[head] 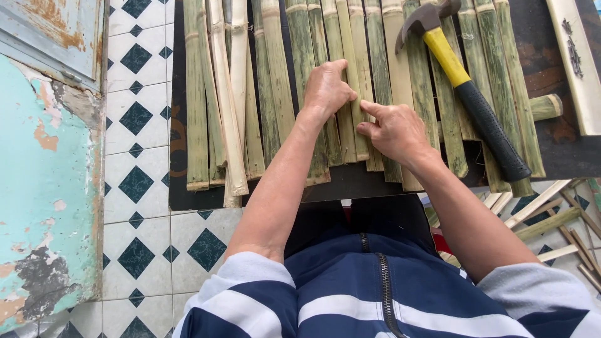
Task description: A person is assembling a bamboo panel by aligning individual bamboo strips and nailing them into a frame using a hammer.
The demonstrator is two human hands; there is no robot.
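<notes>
Several split green bamboo strips [294, 75] lie side by side on a dark board [350, 184]. My left hand [325, 87] rests palm down on the middle strips, its fingers curled over one strip's edge. My right hand [391, 128] sits just to its right, its fingertips pinched together against a strip next to the left hand's thumb. Whether something small sits between those fingertips cannot be seen. A claw hammer [466, 87] with a yellow and black handle lies on the strips, to the right of my right hand.
A floor of white tiles [141, 188] with dark diamonds lies at the left, beside a peeling turquoise wall [44, 188]. Loose bamboo slats [551, 222] lie scattered at the lower right. A pale flat board [579, 62] lies at the upper right.
</notes>
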